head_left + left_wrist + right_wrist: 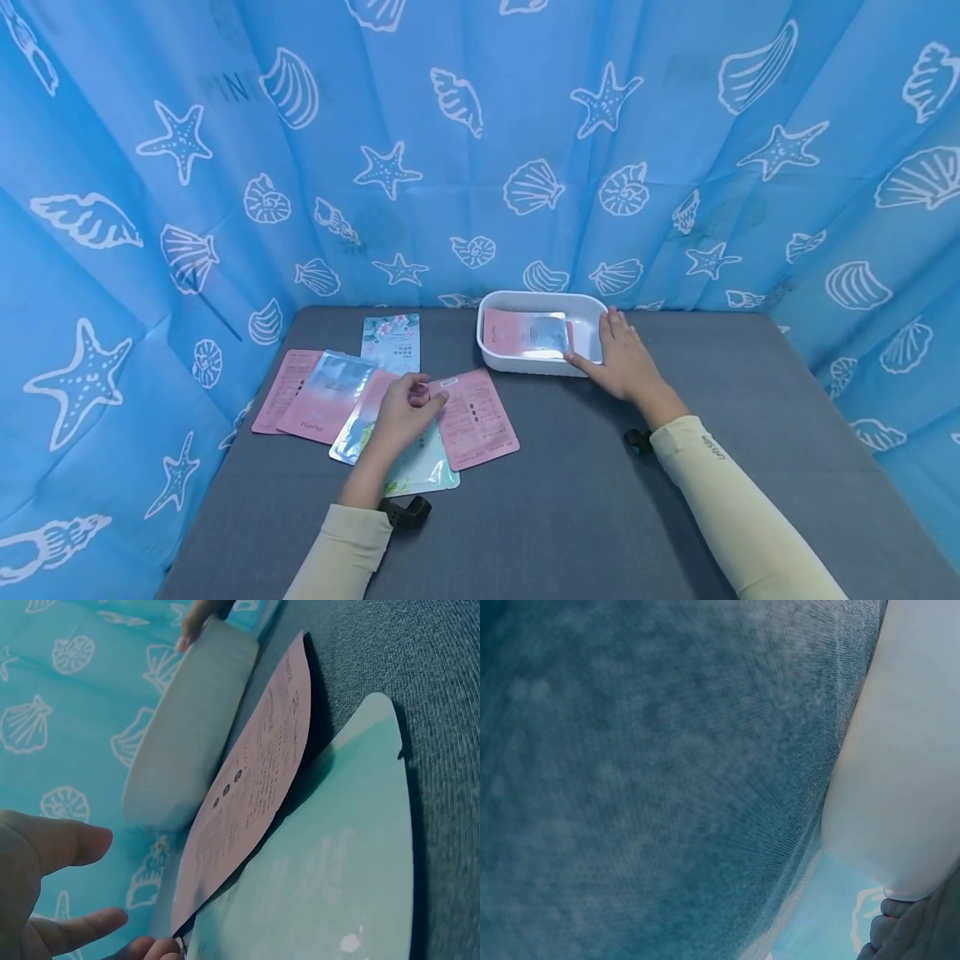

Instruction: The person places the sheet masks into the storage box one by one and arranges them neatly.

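My left hand point(402, 415) is over a spread of flat sachets. Its thumb and index finger stand apart in the left wrist view, the other fingertips right by a corner of a pink sachet point(477, 419) with printed text. Under that hand lie a green-and-white sachet point(427, 462) and a pink-and-silver one point(352, 433), partly hidden. My right hand point(626, 362) rests at the right end of a white plastic basket point(517, 364), thumb at the near rim and fingers extended along the side. Inside the basket lies a pink-and-silver sachet point(525, 333), over another pink one.
Further left are another pink-and-silver sachet point(326, 400) and a pink sachet point(288, 392). A blue floral sachet point(390, 342) lies behind them. The grey cloth-covered table point(570, 500) backs onto a blue curtain point(480, 150) with shell prints.
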Action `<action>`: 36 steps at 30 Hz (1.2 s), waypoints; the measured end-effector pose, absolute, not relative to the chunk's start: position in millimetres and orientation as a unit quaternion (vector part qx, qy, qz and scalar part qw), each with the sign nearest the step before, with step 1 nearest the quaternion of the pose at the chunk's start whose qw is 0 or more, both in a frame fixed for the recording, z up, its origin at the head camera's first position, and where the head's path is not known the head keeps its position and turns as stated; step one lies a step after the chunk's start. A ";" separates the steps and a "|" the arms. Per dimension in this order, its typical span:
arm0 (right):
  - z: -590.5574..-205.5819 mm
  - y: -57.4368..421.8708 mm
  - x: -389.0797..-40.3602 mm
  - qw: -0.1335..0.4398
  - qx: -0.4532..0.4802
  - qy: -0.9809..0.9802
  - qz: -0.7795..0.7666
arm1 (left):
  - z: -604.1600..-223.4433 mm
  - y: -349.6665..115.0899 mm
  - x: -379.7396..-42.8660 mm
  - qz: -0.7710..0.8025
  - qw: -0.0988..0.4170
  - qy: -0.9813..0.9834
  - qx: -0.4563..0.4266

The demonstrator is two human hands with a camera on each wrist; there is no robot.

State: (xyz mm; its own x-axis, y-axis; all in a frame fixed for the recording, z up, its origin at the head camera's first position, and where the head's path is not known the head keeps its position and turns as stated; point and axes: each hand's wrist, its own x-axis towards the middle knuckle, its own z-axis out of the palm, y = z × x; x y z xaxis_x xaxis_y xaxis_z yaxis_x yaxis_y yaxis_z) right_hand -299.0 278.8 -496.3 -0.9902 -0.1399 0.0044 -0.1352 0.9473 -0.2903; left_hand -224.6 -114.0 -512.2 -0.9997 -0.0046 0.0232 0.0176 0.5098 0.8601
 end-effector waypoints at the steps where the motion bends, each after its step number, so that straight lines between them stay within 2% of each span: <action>1: -496.6 278.7 -298.9 0.008 -0.069 0.987 -0.147 | -513.4 -113.2 -225.0 -0.493 0.011 -0.870 -0.005; 18: -494.3 275.6 -295.4 0.005 -0.068 0.987 -0.149 | -513.0 -98.4 -226.1 -0.477 0.014 -0.878 0.047; 36: -497.5 277.3 -297.1 0.003 -0.063 0.987 -0.149 | -515.0 -92.5 -227.8 -0.520 0.030 -0.853 0.045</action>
State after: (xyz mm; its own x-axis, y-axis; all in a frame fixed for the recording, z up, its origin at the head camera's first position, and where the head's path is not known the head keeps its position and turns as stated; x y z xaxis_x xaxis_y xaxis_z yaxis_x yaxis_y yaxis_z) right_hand -297.1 277.3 -497.5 -0.9920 -0.1252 0.0137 -0.1237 0.9476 -0.2944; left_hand -227.8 -92.5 -515.0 -0.9942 -0.1073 0.0043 -0.0453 0.4555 0.8891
